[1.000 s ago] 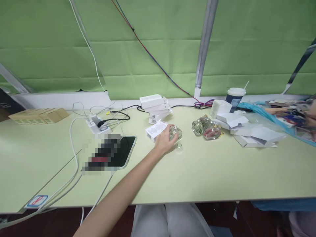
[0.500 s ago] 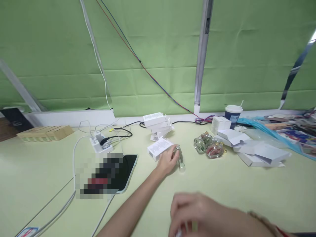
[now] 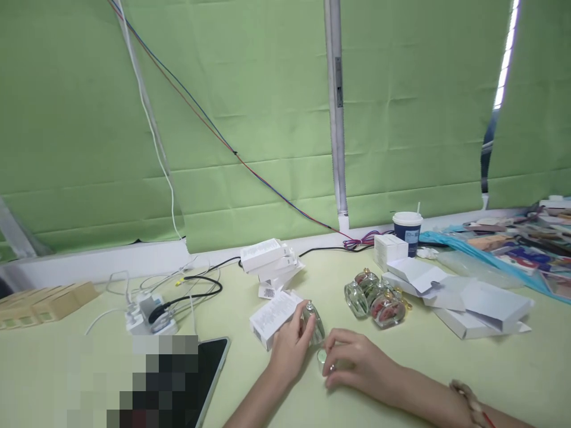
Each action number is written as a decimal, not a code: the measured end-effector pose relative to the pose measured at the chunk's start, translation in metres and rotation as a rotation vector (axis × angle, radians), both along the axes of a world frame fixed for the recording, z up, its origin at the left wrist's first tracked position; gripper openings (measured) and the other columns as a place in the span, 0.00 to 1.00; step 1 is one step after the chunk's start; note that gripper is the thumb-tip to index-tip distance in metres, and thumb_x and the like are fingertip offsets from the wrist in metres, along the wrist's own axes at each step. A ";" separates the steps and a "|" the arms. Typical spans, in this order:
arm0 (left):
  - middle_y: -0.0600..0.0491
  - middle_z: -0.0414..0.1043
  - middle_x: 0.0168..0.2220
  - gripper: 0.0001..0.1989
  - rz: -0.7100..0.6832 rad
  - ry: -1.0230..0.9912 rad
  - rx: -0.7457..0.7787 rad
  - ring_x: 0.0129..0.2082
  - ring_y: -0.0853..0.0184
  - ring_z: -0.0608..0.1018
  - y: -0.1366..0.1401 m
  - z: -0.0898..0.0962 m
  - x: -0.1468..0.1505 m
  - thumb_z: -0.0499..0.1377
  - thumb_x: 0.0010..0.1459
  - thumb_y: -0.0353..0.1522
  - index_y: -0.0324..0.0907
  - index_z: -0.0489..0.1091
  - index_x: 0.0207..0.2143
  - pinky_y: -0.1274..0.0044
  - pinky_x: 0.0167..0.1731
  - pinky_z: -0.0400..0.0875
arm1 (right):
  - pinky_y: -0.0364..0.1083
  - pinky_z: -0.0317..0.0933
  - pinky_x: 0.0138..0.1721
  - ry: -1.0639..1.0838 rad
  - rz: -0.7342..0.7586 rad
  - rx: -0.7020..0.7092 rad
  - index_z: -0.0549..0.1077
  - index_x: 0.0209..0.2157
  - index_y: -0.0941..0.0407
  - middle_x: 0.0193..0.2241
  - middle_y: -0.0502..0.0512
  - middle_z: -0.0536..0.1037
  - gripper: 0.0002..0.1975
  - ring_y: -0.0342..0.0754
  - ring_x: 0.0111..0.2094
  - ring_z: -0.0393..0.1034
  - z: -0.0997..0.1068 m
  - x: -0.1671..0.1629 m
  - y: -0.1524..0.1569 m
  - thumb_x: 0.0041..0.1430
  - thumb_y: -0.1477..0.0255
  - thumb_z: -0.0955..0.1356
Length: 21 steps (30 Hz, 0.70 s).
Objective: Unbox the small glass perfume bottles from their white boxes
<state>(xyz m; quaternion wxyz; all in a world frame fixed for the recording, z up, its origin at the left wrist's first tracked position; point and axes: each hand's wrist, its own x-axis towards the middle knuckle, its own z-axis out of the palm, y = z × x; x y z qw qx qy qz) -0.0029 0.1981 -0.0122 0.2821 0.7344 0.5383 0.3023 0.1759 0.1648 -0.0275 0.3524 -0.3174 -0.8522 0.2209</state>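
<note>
My left hand point(image 3: 289, 345) is closed round a clear glass perfume bottle point(image 3: 317, 328) with a silver neck, standing upright on the table. A white printed carton point(image 3: 275, 318) lies beside that hand. To the right, my right hand point(image 3: 357, 359) rests low over the table with curled fingers. Something small and shiny shows at its fingertips, too small to name. Just by those fingertips stands a small clear cap point(image 3: 322, 356) with a greenish look. Farther right, several perfume bottles point(image 3: 388, 309) with gold necks stand together, some reddish and some greenish inside.
White cartons point(image 3: 263, 255) are stacked at the back. Opened white boxes point(image 3: 482, 297) lie right, near a lidded paper cup point(image 3: 407, 232). On the left are a power strip point(image 3: 151, 315) with cables, a dark tablet point(image 3: 209, 368) and tan boxes point(image 3: 62, 303).
My right hand has moved up and forward from the near edge to the cap beside the bottle. My left hand stays at the bottle. The camera view has shifted.
</note>
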 end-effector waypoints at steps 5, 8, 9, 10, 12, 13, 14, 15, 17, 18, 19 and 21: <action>0.59 0.61 0.20 0.28 0.013 0.043 -0.004 0.24 0.68 0.67 0.003 -0.001 0.002 0.39 0.58 0.52 0.50 0.55 0.55 0.76 0.32 0.59 | 0.40 0.61 0.35 -0.082 -0.026 0.041 0.76 0.34 0.54 0.35 0.53 0.70 0.07 0.41 0.31 0.67 -0.003 0.005 -0.003 0.58 0.69 0.66; 0.59 0.62 0.20 0.26 0.027 0.066 0.014 0.24 0.67 0.68 0.001 0.000 0.003 0.39 0.58 0.51 0.50 0.55 0.54 0.76 0.32 0.59 | 0.40 0.61 0.36 -0.072 -0.082 0.040 0.75 0.35 0.56 0.35 0.54 0.70 0.08 0.42 0.33 0.67 0.000 0.008 -0.001 0.58 0.68 0.65; 0.59 0.63 0.20 0.26 0.039 0.069 0.019 0.25 0.67 0.69 0.000 0.000 0.004 0.40 0.58 0.51 0.51 0.56 0.53 0.76 0.32 0.59 | 0.41 0.61 0.36 -0.061 -0.102 0.030 0.75 0.35 0.56 0.35 0.54 0.70 0.08 0.42 0.33 0.67 0.000 0.010 0.000 0.57 0.68 0.66; 0.59 0.64 0.20 0.25 0.054 0.071 0.023 0.25 0.67 0.70 -0.001 0.000 0.004 0.41 0.58 0.51 0.51 0.56 0.53 0.76 0.31 0.59 | 0.41 0.61 0.35 -0.049 -0.126 0.016 0.74 0.34 0.57 0.34 0.54 0.70 0.08 0.42 0.32 0.67 0.000 0.012 0.002 0.56 0.67 0.67; 0.60 0.66 0.21 0.25 0.088 0.079 0.047 0.25 0.68 0.71 -0.001 0.000 0.004 0.42 0.58 0.51 0.52 0.55 0.53 0.77 0.31 0.60 | 0.41 0.61 0.33 -0.022 -0.172 -0.019 0.74 0.31 0.58 0.34 0.54 0.69 0.07 0.41 0.29 0.66 -0.002 0.016 0.007 0.54 0.69 0.69; 0.60 0.66 0.21 0.25 0.109 0.082 0.078 0.23 0.69 0.70 -0.001 -0.001 0.003 0.43 0.57 0.50 0.51 0.55 0.53 0.78 0.29 0.60 | 0.41 0.61 0.32 -0.011 -0.188 -0.035 0.74 0.30 0.58 0.33 0.54 0.69 0.05 0.40 0.28 0.66 -0.003 0.017 0.010 0.53 0.70 0.69; 0.60 0.66 0.21 0.25 0.126 0.087 0.131 0.22 0.70 0.69 0.000 -0.002 0.002 0.45 0.56 0.50 0.49 0.55 0.52 0.79 0.28 0.59 | 0.41 0.61 0.32 -0.004 -0.199 -0.046 0.74 0.29 0.58 0.33 0.54 0.69 0.04 0.40 0.28 0.66 -0.004 0.019 0.012 0.53 0.72 0.69; 0.60 0.65 0.21 0.25 0.130 0.096 0.209 0.20 0.71 0.68 0.000 -0.004 0.000 0.47 0.55 0.49 0.46 0.56 0.50 0.79 0.26 0.59 | 0.41 0.61 0.32 -0.002 -0.207 -0.056 0.75 0.28 0.58 0.33 0.54 0.69 0.03 0.40 0.28 0.66 -0.004 0.020 0.014 0.53 0.73 0.69; 0.59 0.63 0.19 0.18 0.064 0.143 0.419 0.17 0.73 0.64 0.002 -0.007 -0.005 0.51 0.51 0.46 0.43 0.62 0.39 0.80 0.23 0.57 | 0.41 0.61 0.31 -0.005 -0.211 -0.077 0.75 0.27 0.57 0.35 0.55 0.69 0.04 0.40 0.29 0.66 -0.005 0.021 0.016 0.53 0.74 0.68; 0.58 0.62 0.17 0.14 -0.016 0.184 0.527 0.16 0.74 0.63 0.002 -0.008 -0.008 0.52 0.49 0.44 0.42 0.62 0.31 0.80 0.21 0.55 | 0.41 0.61 0.31 -0.009 -0.215 -0.091 0.76 0.27 0.57 0.36 0.55 0.70 0.05 0.41 0.29 0.66 -0.005 0.021 0.017 0.54 0.73 0.68; 0.57 0.60 0.15 0.13 -0.119 0.232 0.615 0.15 0.75 0.61 0.003 -0.010 -0.009 0.53 0.48 0.42 0.42 0.59 0.23 0.80 0.20 0.54 | 0.41 0.61 0.31 -0.015 -0.220 -0.107 0.76 0.27 0.57 0.36 0.55 0.70 0.05 0.41 0.30 0.67 -0.004 0.020 0.017 0.54 0.73 0.68; 0.57 0.58 0.12 0.16 -0.303 0.317 0.689 0.14 0.76 0.59 0.001 -0.012 -0.008 0.53 0.48 0.40 0.41 0.53 0.16 0.80 0.19 0.52 | 0.42 0.61 0.32 -0.033 -0.228 -0.130 0.76 0.29 0.57 0.36 0.55 0.72 0.05 0.42 0.31 0.68 -0.002 0.020 0.016 0.54 0.73 0.67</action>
